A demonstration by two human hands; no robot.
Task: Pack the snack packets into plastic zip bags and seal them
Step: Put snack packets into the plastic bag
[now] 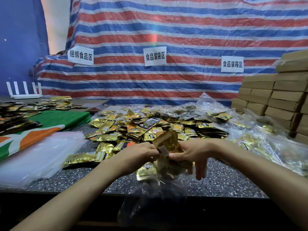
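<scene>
- Snack packets (166, 142): a small gold sheaf of them stands upright between the fingers of both hands, over a clear zip bag (155, 190).
- The left hand (138, 155) has its fingers (150, 153) curled against the sheaf's left edge. The right hand (191, 152) pinches the right edge with thumb and forefinger, and its other fingers (199, 170) hang straight down.
- Under the fingers, the zip bag droops over the edge of the counter (225, 177) with a few packets already inside. We cannot make out its mouth.
- Beyond the fingers lies the loose pile (150, 125). Left of the left fingers sits a stack of empty bags (38, 155), and right of the right fingers lie filled bags (266, 144).
- We judge the snack packets to be light, thin and slick, stiffer along their sealed edges. Stacked, they will likely slide over each other, so we would squeeze across the flat faces and keep the sheaf squared.
- The bag film looks limp, so we would take one lip beside the zip track to hold it open.
</scene>
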